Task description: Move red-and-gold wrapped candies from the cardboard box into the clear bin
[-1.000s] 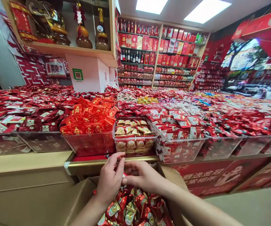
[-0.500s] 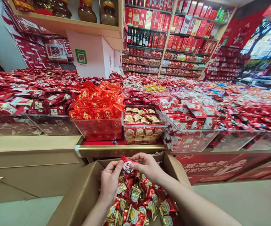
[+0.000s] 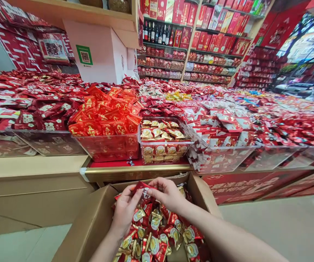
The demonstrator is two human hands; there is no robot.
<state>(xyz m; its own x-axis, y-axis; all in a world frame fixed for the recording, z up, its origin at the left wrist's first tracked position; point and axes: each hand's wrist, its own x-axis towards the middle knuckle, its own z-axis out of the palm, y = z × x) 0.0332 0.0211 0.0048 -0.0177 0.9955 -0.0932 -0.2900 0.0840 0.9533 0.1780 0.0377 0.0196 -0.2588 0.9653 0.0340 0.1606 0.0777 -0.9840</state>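
Observation:
Between my two hands I hold a wrapped candy (image 3: 145, 191) in a dark red packet with white lettering. My left hand (image 3: 125, 209) pinches its left side between thumb and fingers. On the other side, my right hand (image 3: 165, 193) grips it the same way. Both hands are over an open cardboard box (image 3: 90, 222). Inside the box lie many red and gold wrapped candies (image 3: 154, 243) with a round yellow picture on them. Just beyond the box, a clear bin (image 3: 165, 148) holds similar candies stacked in rows.
A bin of bright orange-red packets (image 3: 105, 123) stands left of the clear bin, and one of white and red packets (image 3: 222, 134) stands right of it. A gold-edged counter (image 3: 137, 171) runs behind the box. Shelves (image 3: 189, 47) with bottles and gift boxes rise at the back.
The view has shifted slightly. The packet has tilted in my fingers, and less of its white label shows. Both hands still hold it above the box.

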